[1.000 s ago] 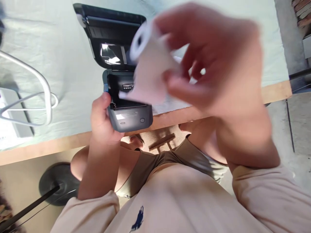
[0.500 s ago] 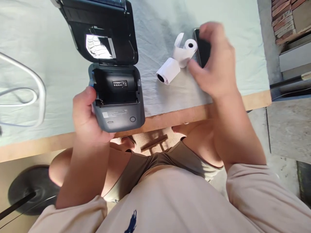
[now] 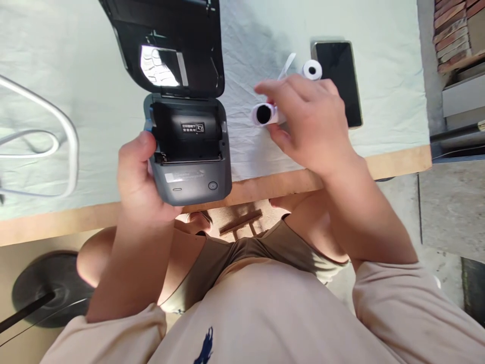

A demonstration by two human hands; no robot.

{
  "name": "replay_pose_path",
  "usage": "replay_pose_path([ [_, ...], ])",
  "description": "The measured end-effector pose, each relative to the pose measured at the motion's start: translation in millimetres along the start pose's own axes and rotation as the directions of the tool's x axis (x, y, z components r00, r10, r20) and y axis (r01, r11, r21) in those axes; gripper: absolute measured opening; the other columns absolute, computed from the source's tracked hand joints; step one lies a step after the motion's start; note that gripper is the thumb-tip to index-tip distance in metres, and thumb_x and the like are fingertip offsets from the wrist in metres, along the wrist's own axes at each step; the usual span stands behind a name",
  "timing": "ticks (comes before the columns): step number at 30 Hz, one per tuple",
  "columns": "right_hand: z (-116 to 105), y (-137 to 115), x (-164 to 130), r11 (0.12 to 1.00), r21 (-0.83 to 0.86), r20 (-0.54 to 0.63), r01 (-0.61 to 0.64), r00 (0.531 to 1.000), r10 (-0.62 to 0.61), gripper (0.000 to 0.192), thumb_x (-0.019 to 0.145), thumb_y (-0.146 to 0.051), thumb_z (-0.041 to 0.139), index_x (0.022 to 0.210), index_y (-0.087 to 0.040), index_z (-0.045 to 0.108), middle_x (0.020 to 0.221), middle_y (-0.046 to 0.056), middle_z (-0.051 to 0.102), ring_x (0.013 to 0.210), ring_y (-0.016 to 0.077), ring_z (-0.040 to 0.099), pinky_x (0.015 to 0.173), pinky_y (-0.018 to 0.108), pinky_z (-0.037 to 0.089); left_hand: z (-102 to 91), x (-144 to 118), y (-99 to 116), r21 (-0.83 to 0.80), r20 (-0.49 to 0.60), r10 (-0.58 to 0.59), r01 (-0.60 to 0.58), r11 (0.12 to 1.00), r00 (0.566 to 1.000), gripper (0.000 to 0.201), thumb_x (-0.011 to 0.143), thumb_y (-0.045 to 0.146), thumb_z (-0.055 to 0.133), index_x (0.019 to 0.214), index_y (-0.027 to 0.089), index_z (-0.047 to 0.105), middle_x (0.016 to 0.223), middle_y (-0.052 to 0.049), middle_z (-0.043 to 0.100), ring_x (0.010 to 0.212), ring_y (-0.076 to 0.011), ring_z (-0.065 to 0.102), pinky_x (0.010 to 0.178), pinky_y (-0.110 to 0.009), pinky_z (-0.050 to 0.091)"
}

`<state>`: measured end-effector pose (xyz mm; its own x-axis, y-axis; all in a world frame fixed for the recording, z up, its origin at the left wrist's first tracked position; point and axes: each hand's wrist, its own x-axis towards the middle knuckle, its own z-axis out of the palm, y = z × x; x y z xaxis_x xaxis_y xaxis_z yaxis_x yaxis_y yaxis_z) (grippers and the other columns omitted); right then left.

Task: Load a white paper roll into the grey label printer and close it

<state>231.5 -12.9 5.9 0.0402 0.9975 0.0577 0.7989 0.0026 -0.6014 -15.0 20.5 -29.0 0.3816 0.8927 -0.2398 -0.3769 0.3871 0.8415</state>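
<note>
I have the left hand (image 3: 138, 187) wrapped around the near-left side of a dark printer (image 3: 189, 151); its grip is closed, thumb along the side wall and fingers partly hidden beneath. I judge that low hold is there to steady the body while leaving the compartment uncovered. The lid (image 3: 178, 45) stands swung back on the far side, so the inner label (image 3: 193, 127) faces up at me. The printer's button end points toward the wearer, and its long axis runs away from them with a slight slant. It sits at the near edge of the surface (image 3: 98, 81); whether it rests there or is lifted, I cannot tell.

My right hand (image 3: 310, 121) grasps a paper roll (image 3: 276, 116) between thumb and fingers, to the right of the printer and apart from it; how firmly, I cannot tell. The roll's open core points left and up at the camera, its axis running back under the palm. The sideways hold seems meant to leave that end free. Just beyond the knuckles a second roll (image 3: 311, 63) shows its end, beside a phone (image 3: 343, 83).
</note>
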Motion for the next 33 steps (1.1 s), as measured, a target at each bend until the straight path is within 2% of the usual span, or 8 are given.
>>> replay_pose_path([
  [2, -2, -8, -5, 0.939, 0.336, -0.096, 0.077, 0.994, -0.047, 0.055, 0.074, -0.013, 0.069, 0.126, -0.027, 0.059, 0.109, 0.002, 0.072, 0.099, 0.0157, 0.063, 0.093, 0.032, 0.050, 2.5, -2, 1, 0.013, 0.027, -0.017, 0.017, 1.000, 0.999, 0.029, 0.073, 0.055, 0.075, 0.097, 0.040, 0.083, 0.115, -0.008, 0.078, 0.140, -0.0512, 0.057, 0.097, -0.073, 0.064],
  [5, 6, -13, -9, 0.610, 0.776, -0.178, 0.160, 0.983, -0.031, 0.042, 0.076, -0.010, 0.063, 0.113, -0.023, 0.047, 0.076, -0.008, 0.058, 0.063, 0.0057, 0.044, 0.062, 0.022, 0.041, 5.1, -4, 1, 0.053, 0.046, -0.005, 0.003, 0.999, 0.999, 0.024, 0.077, 0.052, 0.072, 0.094, 0.040, 0.084, 0.117, -0.007, 0.079, 0.143, -0.0481, 0.055, 0.096, -0.065, 0.067],
  [10, 21, -10, -7, 0.392, 0.920, 0.033, -0.033, 0.999, 0.006, 0.066, 0.081, -0.023, 0.066, 0.137, -0.034, 0.032, 0.076, -0.012, 0.051, 0.060, 0.0049, 0.053, 0.056, 0.019, 0.053, 0.8, 0, -7, 0.023, -0.013, 0.090, -0.089, 0.996, 0.996, 0.034, 0.080, 0.055, 0.067, 0.098, 0.033, 0.085, 0.108, -0.006, 0.080, 0.128, -0.0472, 0.066, 0.100, -0.065, 0.066],
  [14, 25, -11, -6, 0.212, 0.970, 0.117, -0.117, 0.993, 0.013, 0.050, 0.086, -0.027, 0.072, 0.128, -0.034, 0.046, 0.081, -0.010, 0.056, 0.071, 0.0048, 0.064, 0.068, 0.019, 0.060, -4.7, 6, -11, 0.008, 0.019, 0.123, -0.124, 0.992, 0.992, 0.037, 0.077, 0.051, 0.065, 0.100, 0.030, 0.085, 0.103, -0.009, 0.081, 0.138, -0.0500, 0.059, 0.104, -0.068, 0.065],
  [18, 29, -12, -2, 0.241, 0.970, 0.046, -0.044, 0.999, -0.002, 0.029, 0.085, -0.035, 0.077, 0.102, -0.022, 0.058, 0.081, -0.005, 0.060, 0.067, 0.0041, 0.061, 0.062, 0.017, 0.051, -1.1, 3, -9, 0.001, 0.019, 0.080, -0.080, 0.997, 0.997, 0.036, 0.077, 0.052, 0.068, 0.101, 0.030, 0.085, 0.106, -0.010, 0.081, 0.145, -0.0494, 0.055, 0.103, -0.066, 0.067],
  [22, 32, -13, 1, 0.304, 0.952, 0.042, -0.031, 0.999, -0.030, 0.054, 0.071, -0.027, 0.084, 0.118, -0.022, 0.059, 0.120, 0.000, 0.068, 0.094, 0.0062, 0.069, 0.082, 0.017, 0.059, 6.8, -5, -7, -0.067, -0.006, 0.117, -0.118, 0.991, 0.993, 0.030, 0.088, 0.044, 0.067, 0.103, 0.024, 0.083, 0.104, -0.007, 0.081, 0.140, -0.0402, 0.063, 0.106, -0.053, 0.069],
  [29, 30, -23, -6, 0.689, 0.676, -0.226, 0.261, 0.963, -0.144, 0.031, 0.091, -0.031, 0.072, 0.117, -0.023, 0.058, 0.123, -0.001, 0.064, 0.116, 0.0102, 0.065, 0.099, 0.025, 0.060, 8.3, -8, -9, -0.158, -0.030, 0.127, -0.131, 0.979, 0.991, 0.030, 0.099, 0.032, 0.057, 0.109, 0.014, 0.079, 0.104, -0.002, 0.082, 0.124, -0.0278, 0.075, 0.109, -0.040, 0.066],
  [33, 26, -28, -8, 0.784, 0.360, -0.337, 0.505, 0.854, -0.396, 0.033, 0.095, -0.042, 0.071, 0.121, -0.023, 0.065, 0.130, 0.004, 0.066, 0.129, 0.0165, 0.063, 0.118, 0.035, 0.053, 11.7, -9, -9, -0.227, 0.014, 0.135, -0.128, 0.965, 0.991, 0.035, 0.106, 0.033, 0.048, 0.108, 0.011, 0.076, 0.103, -0.005, 0.081, 0.132, -0.0257, 0.071, 0.115, -0.040, 0.062],
])
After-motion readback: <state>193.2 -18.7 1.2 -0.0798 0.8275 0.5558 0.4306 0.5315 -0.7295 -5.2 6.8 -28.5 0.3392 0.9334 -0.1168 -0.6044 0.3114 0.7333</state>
